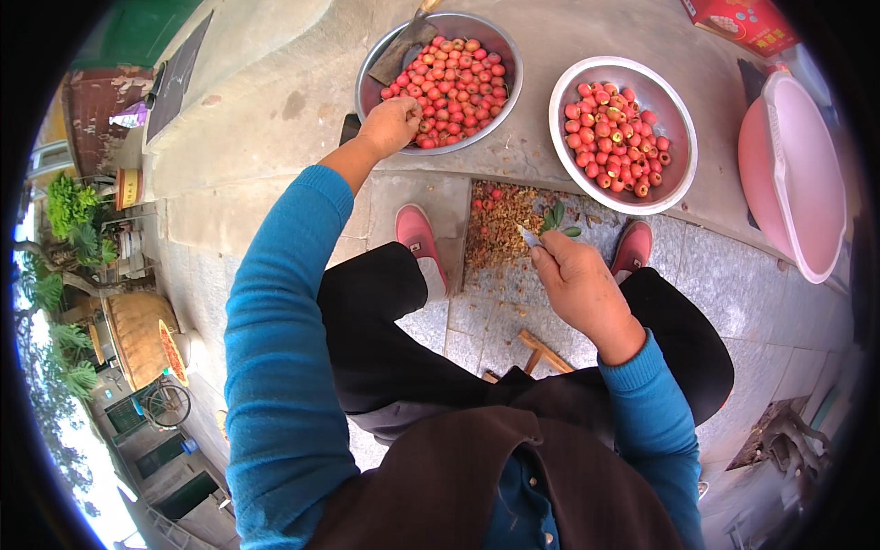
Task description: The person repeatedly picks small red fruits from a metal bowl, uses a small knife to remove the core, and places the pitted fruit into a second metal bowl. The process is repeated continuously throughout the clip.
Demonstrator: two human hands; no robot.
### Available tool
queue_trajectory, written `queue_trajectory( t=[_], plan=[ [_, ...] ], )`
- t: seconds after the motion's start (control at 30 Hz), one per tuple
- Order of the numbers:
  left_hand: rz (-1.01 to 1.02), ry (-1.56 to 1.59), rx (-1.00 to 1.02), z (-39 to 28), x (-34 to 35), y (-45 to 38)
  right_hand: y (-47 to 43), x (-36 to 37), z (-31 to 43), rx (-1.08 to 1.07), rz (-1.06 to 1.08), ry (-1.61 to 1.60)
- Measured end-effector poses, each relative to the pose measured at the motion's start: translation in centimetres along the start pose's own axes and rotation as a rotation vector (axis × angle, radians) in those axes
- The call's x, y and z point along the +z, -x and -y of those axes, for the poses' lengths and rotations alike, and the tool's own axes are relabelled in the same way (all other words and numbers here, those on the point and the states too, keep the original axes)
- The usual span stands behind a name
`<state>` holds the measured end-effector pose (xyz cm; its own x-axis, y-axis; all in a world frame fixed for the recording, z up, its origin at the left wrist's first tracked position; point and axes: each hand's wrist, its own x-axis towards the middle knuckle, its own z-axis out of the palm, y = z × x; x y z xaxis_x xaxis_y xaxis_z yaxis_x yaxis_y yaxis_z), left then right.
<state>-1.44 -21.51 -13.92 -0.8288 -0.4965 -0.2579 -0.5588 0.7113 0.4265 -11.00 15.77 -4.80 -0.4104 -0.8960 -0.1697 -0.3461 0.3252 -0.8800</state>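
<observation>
My left hand [395, 127] reaches over the near left rim of a metal basin [517, 75]. Whole red fruits [457, 89], probably hawthorn berries, fill much of that basin. My left fingertips are bent down at the fruits, and whether they pinch one is hidden. In my right hand [581, 282] is a small knife; its short blade [529, 236] points up and left, and the fist covers its handle. A second metal basin [680, 182], farther right, contains red fruits [612, 134], several with cut, yellowish ends.
Brown scraps [505, 237] and a few red fruits lie between my pink shoes [414, 230], beside green leaves [553, 216]. A dark flat tool [402, 55] with a wooden handle leans in the left basin. At right stand a pink plastic basin [756, 151] and a red box [746, 24].
</observation>
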Motion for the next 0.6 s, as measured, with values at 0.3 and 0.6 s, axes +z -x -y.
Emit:
queue_trajectory(
  t=[0.3,0.6],
  plan=[
    [0.196,-0.203,0.541,-2.3,2.9,-3.2,-1.1,0.4,-0.1,0.040,0.058,0.004],
    [-0.122,-0.531,0.398,1.2,0.9,-5.5,-2.1,0.8,-0.5,0.093,0.049,-0.037]
  ],
)
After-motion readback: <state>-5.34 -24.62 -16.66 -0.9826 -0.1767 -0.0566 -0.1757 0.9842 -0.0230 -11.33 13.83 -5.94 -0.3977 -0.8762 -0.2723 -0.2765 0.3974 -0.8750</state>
